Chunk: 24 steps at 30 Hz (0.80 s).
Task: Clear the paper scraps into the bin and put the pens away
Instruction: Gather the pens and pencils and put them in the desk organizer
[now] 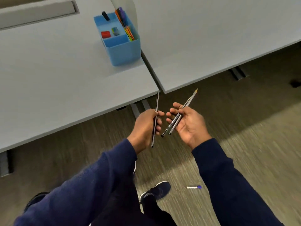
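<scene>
My left hand (147, 123) is shut on one thin dark pen (156, 101) that points up toward the desk corner. Two pens (184, 106), one with a gold tip, lie across the palm of my right hand (189, 122), held by thumb and fingers. Both hands hover over the floor just in front of the desks. On the carpet by my right sleeve lies a white pen with a blue cap (193, 187). A blue desk organiser (125, 51) with several coloured pens (123, 17) stands on the left desk near its right edge. No paper scraps or bin show.
Two grey desks (57, 70) meet at a narrow gap behind my hands, the right desk (203, 38) running off to the right. The organiser also holds a red item (105, 34) and a black marker (105, 15). My dark shoe (156, 191) stands on the carpet.
</scene>
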{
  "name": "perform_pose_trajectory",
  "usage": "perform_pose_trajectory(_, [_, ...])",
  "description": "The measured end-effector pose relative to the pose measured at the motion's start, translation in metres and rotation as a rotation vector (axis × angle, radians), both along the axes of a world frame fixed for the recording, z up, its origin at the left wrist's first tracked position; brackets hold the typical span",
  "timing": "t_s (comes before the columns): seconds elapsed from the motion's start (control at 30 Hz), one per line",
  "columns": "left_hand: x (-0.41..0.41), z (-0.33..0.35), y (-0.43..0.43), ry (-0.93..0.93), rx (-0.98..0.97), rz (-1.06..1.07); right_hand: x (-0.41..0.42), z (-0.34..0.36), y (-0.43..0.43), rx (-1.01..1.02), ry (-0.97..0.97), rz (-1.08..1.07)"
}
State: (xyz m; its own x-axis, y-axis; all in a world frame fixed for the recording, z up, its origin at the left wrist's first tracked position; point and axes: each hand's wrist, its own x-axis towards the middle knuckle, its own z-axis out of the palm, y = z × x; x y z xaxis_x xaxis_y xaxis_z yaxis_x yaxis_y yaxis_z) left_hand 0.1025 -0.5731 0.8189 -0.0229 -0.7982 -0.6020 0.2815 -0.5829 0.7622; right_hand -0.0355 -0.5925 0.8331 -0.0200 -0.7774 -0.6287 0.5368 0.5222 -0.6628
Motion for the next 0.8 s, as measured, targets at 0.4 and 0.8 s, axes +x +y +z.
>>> perform_pose_trajectory(0.4, [0.102,0.061,-0.134,-0.057,-0.111,0.16,0.109,0.065,-0.146,-0.092,-0.026,0.051])
perform_pose_trajectory(0.8, [0.169,0.094,-0.263,-0.067,-0.364,0.315,0.187,0.09,-0.271,-0.383,0.154,0.044])
